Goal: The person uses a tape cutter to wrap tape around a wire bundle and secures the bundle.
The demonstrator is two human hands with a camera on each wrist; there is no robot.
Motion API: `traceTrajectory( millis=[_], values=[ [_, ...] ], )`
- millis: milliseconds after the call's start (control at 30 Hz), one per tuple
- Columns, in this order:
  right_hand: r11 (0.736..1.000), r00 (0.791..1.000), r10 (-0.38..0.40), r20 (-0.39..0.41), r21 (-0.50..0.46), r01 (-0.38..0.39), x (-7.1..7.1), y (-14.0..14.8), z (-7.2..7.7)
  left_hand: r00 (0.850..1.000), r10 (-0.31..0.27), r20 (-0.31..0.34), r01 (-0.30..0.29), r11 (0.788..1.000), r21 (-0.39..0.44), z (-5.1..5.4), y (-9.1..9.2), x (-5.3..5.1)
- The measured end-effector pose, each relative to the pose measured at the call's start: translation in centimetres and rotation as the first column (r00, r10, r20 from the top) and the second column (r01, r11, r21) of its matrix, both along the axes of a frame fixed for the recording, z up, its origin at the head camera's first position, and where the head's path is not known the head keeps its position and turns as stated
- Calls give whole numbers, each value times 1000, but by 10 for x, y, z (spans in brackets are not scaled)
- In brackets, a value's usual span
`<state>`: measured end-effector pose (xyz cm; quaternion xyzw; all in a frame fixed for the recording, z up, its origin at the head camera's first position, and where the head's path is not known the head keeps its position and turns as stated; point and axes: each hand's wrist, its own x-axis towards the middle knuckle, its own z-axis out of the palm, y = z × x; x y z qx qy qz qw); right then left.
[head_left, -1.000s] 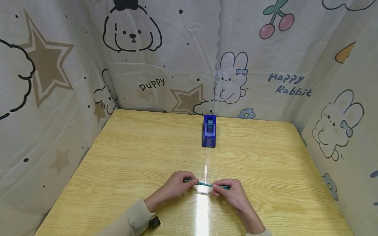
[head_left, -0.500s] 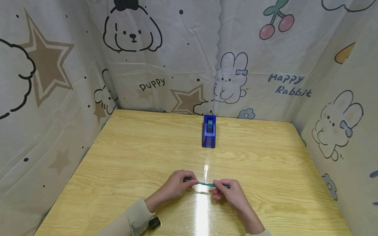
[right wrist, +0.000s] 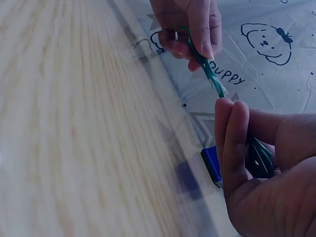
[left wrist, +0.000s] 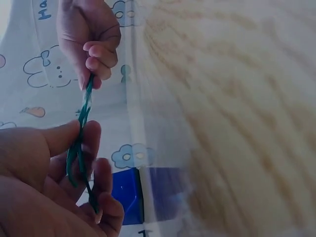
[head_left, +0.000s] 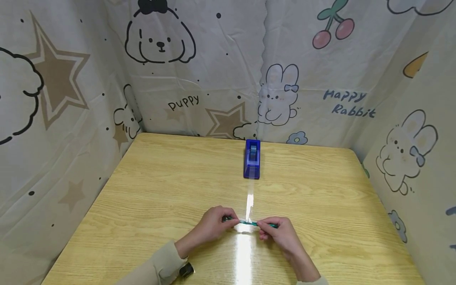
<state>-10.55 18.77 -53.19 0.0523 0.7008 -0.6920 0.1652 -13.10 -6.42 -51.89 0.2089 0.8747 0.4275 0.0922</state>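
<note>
A bundle of thin green wire [head_left: 247, 223] is stretched between the two hands above the table. My left hand [head_left: 216, 223] pinches its left part between thumb and fingers; in the left wrist view, loose green ends hang past the fingers. My right hand [head_left: 282, 233] pinches the other part, and more green wire [right wrist: 260, 160] shows inside that palm. Clear tape [head_left: 249, 202] runs from the blue tape dispenser [head_left: 251, 171] to the middle of the wire. In the right wrist view, a shiny clear patch covers the wire beside my right fingertips.
The dispenser stands near the far edge of the wood-grain table [head_left: 171, 170]. A printed cloth [head_left: 221, 71] encloses the back and both sides. A small black object [head_left: 186, 270] lies beside the left sleeve. Bright glare crosses the tabletop's front.
The right thumb and fingers shift slightly on the wire, first inward and upward, then back a little. The left hand stays nearly still, and the dispenser keeps its place.
</note>
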Motion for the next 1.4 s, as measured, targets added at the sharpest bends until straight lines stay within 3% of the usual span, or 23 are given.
traceTrajectory(
  millis=[167,300,500,667,833,1167,1400],
  values=[
    [1000,1000,0,-17,-21,0,1,1,-1,996,-25,-90,18,997,-75,1,-1,-3],
    [999,1000,2,-25,-33,-2,0,1,-3,993,-56,-102,47,996,-81,2,-2,-7],
    [999,999,6,-41,-46,-8,-1,1,-5,999,-27,-19,27,1000,14,4,-3,-11],
    [999,998,8,-55,-33,-10,0,0,-4,995,-69,72,69,998,-2,3,-4,-14],
    [1000,998,9,-67,-16,-10,0,0,-4,989,-101,107,104,994,-29,1,-3,-15],
    [999,998,36,-51,-7,-36,-1,0,-4,997,-63,42,62,998,18,0,-3,-12],
    [998,998,58,-38,-10,-59,-1,-4,-1,999,-36,-34,36,999,-5,0,0,-9]
  ],
)
